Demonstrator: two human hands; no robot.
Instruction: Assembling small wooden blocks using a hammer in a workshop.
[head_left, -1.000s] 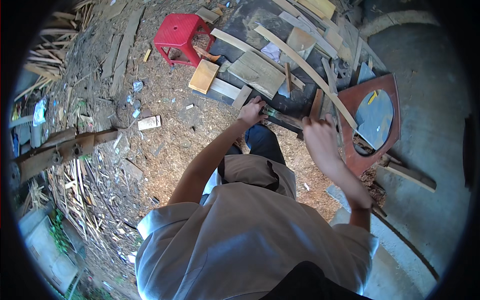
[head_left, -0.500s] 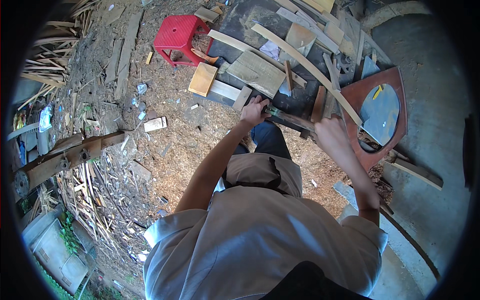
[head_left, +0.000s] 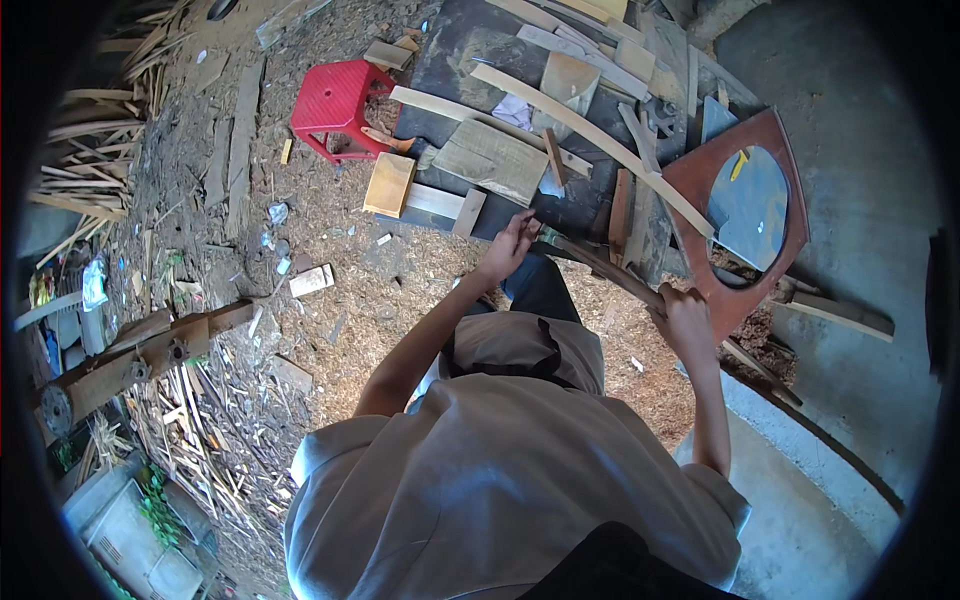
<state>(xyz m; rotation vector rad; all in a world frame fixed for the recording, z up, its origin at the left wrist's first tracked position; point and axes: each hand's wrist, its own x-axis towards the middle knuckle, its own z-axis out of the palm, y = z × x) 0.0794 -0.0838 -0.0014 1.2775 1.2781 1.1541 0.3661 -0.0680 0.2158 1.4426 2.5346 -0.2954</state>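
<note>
My right hand (head_left: 686, 318) is closed round the near right end of a long, narrow brown wooden bar (head_left: 608, 268). The bar slants up and left to the near edge of the dark work table, where its far end has a greenish patch. Beside that end is my left hand (head_left: 510, 247), its fingers bent together at the table edge; whatever they grip is hidden. Just left of them lies a short wood strip (head_left: 468, 212), against a pale board (head_left: 435, 200) and an orange-brown wood block (head_left: 389, 185).
Curved wooden strips (head_left: 590, 127) and a weathered board (head_left: 490, 162) lie on the table (head_left: 455, 55). A red stool (head_left: 340, 100) stands at its left. On the right leans a reddish-brown panel (head_left: 690, 170) with an oval opening. Sawdust and wood scraps cover the ground.
My right hand has drawn back toward me and slightly right with the bar, showing more of its length. My left hand stays at the table edge. The whole view has shifted a little.
</note>
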